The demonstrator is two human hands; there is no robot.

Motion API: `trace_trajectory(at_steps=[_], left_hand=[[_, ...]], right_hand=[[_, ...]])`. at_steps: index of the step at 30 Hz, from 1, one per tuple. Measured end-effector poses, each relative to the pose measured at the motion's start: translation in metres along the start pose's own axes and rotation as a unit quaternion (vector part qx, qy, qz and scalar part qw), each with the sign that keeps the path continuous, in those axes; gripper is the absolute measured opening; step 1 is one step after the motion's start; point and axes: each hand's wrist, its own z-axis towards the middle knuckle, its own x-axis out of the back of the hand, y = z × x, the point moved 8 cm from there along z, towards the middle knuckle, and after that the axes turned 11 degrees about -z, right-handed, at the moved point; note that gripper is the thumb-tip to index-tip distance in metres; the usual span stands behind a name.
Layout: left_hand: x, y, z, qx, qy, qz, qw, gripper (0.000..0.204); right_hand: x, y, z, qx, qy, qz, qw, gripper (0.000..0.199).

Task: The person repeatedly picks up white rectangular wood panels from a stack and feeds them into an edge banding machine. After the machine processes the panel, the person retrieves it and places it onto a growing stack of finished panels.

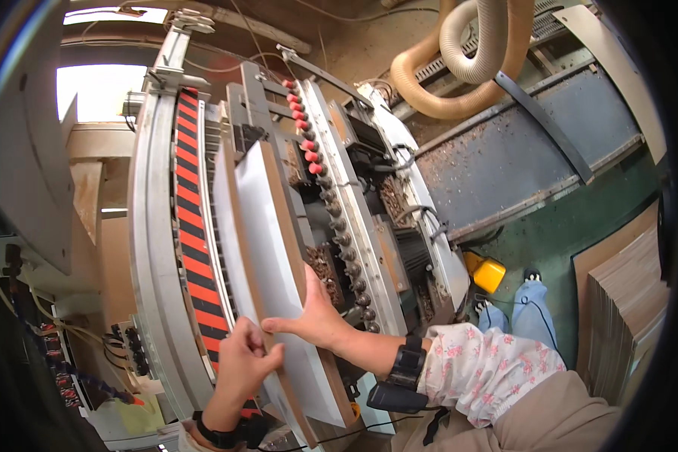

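Two long white boards with brown edges stand side by side on a machine, a narrow gap between them. At the near part of the left board [242,252], my left hand [242,360] is closed, fingers curled at its top edge and thumb out to the right. My right hand [314,315] reaches across the right board [267,200], thumb and forefinger spread wide. Its thumb tip is by the left board's edge, close to my left hand, and its forefinger lies along the right board's brown edge. The other right fingers are partly hidden.
A red-and-black striped strip [192,218] runs along the metal rail on the left. Beyond the right board is a row of red-tipped and dark knobs [313,157]. Ribbed hoses [429,87] hang at the back. A yellow pedal cover [485,273] and stacked sheets [625,309] are at right.
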Motion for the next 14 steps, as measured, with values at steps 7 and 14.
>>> trace_trajectory(at_steps=[7,14], left_hand=[[0.046,-0.019,-0.016,0.018,0.053,-0.191,0.98,0.031],[0.026,-0.005,-0.009,0.02,-0.01,-0.215,0.976,0.031]], right_hand=[[0.017,0.016,0.03,-0.074,-0.097,0.031,0.992,0.084],[0.02,-0.007,0.063,0.001,-0.122,-0.074,0.99,0.051]])
